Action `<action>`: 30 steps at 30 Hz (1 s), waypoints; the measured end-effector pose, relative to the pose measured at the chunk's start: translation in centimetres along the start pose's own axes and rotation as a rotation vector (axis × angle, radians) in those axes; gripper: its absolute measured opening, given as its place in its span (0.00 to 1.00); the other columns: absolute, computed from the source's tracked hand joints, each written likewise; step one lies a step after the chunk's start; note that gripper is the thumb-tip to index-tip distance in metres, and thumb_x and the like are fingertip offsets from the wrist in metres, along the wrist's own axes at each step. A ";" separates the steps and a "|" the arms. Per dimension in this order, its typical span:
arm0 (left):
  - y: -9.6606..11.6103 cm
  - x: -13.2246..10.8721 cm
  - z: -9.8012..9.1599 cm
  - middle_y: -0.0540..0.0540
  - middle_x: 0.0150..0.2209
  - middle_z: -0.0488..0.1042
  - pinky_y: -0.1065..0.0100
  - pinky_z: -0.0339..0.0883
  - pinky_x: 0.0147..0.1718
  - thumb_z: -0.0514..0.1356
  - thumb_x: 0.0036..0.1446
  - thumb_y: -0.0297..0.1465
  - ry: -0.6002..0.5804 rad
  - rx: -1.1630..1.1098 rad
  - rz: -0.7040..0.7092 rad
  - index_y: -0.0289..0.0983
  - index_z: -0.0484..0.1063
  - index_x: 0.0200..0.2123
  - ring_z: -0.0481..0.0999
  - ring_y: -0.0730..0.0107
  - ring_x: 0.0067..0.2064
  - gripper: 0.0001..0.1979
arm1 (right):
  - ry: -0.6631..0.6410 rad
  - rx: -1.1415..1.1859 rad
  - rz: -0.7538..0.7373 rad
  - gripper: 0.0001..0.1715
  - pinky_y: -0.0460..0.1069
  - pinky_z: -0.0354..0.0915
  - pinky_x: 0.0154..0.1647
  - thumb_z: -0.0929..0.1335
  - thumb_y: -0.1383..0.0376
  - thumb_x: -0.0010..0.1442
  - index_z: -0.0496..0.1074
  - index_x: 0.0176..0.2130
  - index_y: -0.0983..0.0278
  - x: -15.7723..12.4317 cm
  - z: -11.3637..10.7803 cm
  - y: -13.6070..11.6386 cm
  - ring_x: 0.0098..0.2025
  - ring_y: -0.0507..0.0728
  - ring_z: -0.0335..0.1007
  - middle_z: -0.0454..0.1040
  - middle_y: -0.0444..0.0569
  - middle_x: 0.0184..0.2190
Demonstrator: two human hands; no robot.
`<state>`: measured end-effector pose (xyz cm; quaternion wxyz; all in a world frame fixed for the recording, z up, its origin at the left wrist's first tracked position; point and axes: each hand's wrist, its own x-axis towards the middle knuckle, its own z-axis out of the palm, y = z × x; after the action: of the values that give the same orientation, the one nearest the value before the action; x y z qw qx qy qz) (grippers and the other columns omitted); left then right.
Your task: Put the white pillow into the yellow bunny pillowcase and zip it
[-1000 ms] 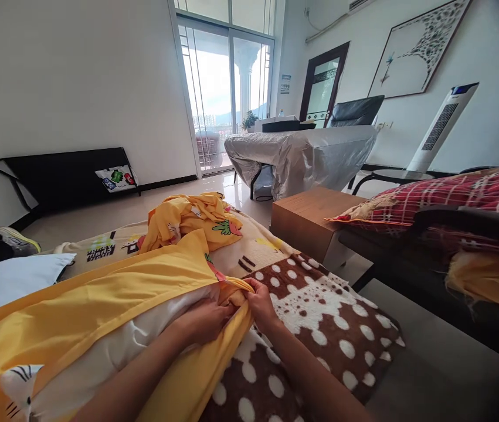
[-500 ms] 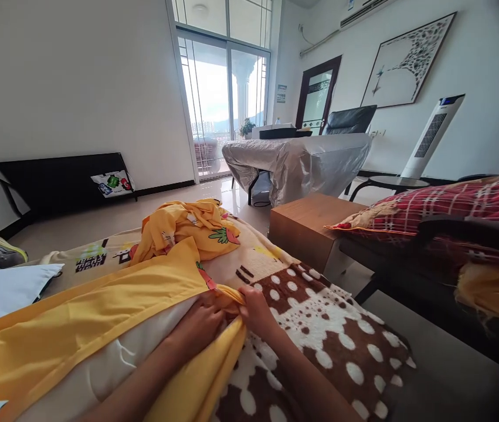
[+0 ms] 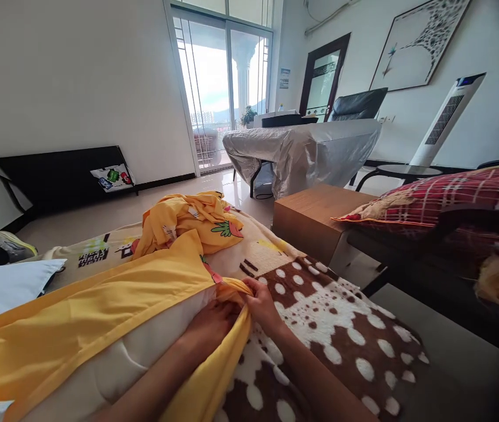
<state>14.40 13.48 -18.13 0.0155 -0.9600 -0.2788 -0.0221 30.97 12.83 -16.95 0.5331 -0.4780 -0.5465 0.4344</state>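
Observation:
A yellow fabric cover [image 3: 112, 281] with printed carrots lies across the bed, its long side opening facing me. Inside that opening shows a soft white insert [image 3: 126, 363]. My left hand [image 3: 214, 322] reaches into the opening at the far corner, lying against the insert. Its fingers are bent and closed, with the tips hidden by folds, so what they grip I cannot make out. Just to its right, my right hand [image 3: 261, 305] pinches the gathered edge of the cover between thumb and fingers. A bunched yellow cloth [image 3: 179, 220] rests beyond.
Beneath everything spreads a brown and cream patterned blanket [image 3: 350, 328]. A white pillow [image 3: 7, 290] is at the left. On the right stand a wooden box-like table [image 3: 311, 211] and a chair with a red plaid cushion [image 3: 443, 193]. Farther back is a plastic-draped desk [image 3: 302, 152].
The view has tilted down slightly. My left hand sits a little deeper in the cover's corner, and my right hand keeps its pinch on the edge.

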 end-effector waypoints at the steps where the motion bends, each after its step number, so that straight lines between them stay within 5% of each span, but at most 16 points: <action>1: 0.0 0.0 0.0 0.48 0.53 0.71 0.60 0.57 0.59 0.54 0.63 0.35 -0.008 0.004 -0.026 0.42 0.68 0.54 0.66 0.63 0.58 0.17 | -0.013 0.064 0.023 0.08 0.45 0.59 0.30 0.64 0.62 0.50 0.68 0.31 0.64 0.0 0.1 0.1 0.30 0.53 0.64 0.70 0.43 0.26; 4: 0.2 -0.1 -0.7 0.47 0.57 0.68 0.56 0.52 0.61 0.50 0.64 0.33 -0.027 0.004 -0.101 0.42 0.65 0.57 0.63 0.61 0.60 0.18 | -0.029 -0.027 0.015 0.07 0.45 0.60 0.31 0.64 0.63 0.51 0.67 0.32 0.63 0.1 0.2 0.3 0.30 0.53 0.65 0.71 0.44 0.27; 8: 0.7 -0.6 -2.2 0.46 0.58 0.68 0.56 0.36 0.66 0.47 0.63 0.29 -0.041 -0.008 -0.206 0.38 0.64 0.58 0.60 0.66 0.63 0.21 | -0.083 -0.544 -0.058 0.11 0.46 0.60 0.38 0.66 0.70 0.51 0.68 0.38 0.63 -0.2 -0.3 0.1 0.36 0.56 0.69 0.74 0.48 0.33; 13: 0.9 -0.8 -2.5 0.43 0.57 0.69 0.55 0.44 0.65 0.49 0.59 0.27 -0.018 0.007 -0.268 0.35 0.68 0.55 0.62 0.63 0.61 0.21 | -0.199 -0.921 -0.043 0.20 0.46 0.59 0.40 0.67 0.70 0.52 0.67 0.47 0.63 -0.6 -0.3 -0.4 0.45 0.58 0.69 0.74 0.51 0.43; 17: 0.7 -0.8 -2.3 0.36 0.54 0.70 0.51 0.43 0.64 0.48 0.60 0.27 -0.028 0.027 -0.245 0.30 0.73 0.49 0.59 0.59 0.63 0.19 | -0.060 -1.095 0.020 0.14 0.47 0.55 0.34 0.61 0.73 0.56 0.71 0.40 0.63 -0.8 0.3 -0.8 0.39 0.56 0.70 0.74 0.52 0.41; 22: 0.8 -0.9 -2.2 0.36 0.49 0.74 0.50 0.46 0.62 0.49 0.59 0.24 -0.028 0.031 -0.220 0.31 0.76 0.42 0.65 0.56 0.59 0.17 | 0.039 -0.950 -0.048 0.12 0.46 0.55 0.33 0.61 0.75 0.50 0.70 0.32 0.65 -0.5 0.6 -0.3 0.36 0.55 0.68 0.74 0.52 0.38; 30: 1.3 -1.0 -3.4 0.39 0.45 0.73 0.52 0.55 0.55 0.46 0.63 0.27 -0.007 0.054 -0.129 0.34 0.70 0.50 0.68 0.57 0.52 0.18 | 0.081 -0.437 0.011 0.16 0.46 0.60 0.35 0.59 0.73 0.38 0.67 0.29 0.64 0.1 0.5 0.6 0.32 0.55 0.68 0.74 0.47 0.28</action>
<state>14.17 11.67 -14.85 0.0389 -0.9393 -0.3406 -0.0121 30.51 13.08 -17.55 0.4358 -0.6022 -0.6032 0.2891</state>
